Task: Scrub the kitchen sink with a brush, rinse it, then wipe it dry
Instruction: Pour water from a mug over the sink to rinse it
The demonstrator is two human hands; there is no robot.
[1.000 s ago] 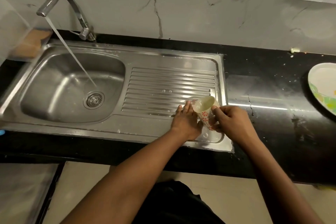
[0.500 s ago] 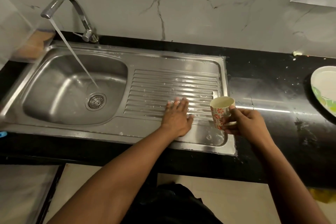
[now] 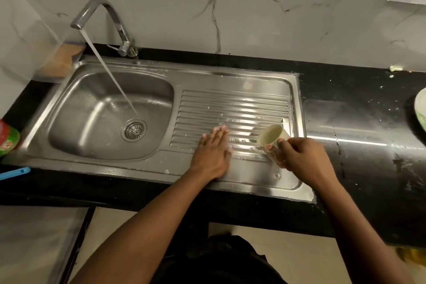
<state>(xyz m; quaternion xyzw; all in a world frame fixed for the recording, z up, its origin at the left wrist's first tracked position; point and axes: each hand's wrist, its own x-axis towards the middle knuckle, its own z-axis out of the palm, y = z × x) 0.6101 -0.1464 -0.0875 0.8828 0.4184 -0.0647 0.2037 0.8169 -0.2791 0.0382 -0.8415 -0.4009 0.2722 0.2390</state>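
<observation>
A steel sink (image 3: 76, 110) with a ribbed drainboard (image 3: 232, 108) is set in a black counter. The tap (image 3: 101, 11) runs, and its stream lands near the drain (image 3: 134, 130). My left hand (image 3: 213, 157) lies flat, fingers together, on the wet drainboard. My right hand (image 3: 304, 159) grips a cream cup with red flowers (image 3: 273, 143), tilted with its mouth toward the drainboard, over the board's right end. No brush or cloth is in sight.
The black counter (image 3: 359, 122) stretches right, wet and speckled. A plate (image 3: 420, 110) sits at the right edge. A green and red packet (image 3: 8, 140) and a blue handle (image 3: 13, 173) lie at the left. A clear container (image 3: 39, 53) stands behind the sink's left corner.
My left hand left the cup and went flat on the drainboard, sliding left. My right hand stood the cup upright half a second ago and has now tipped it toward the board again.
</observation>
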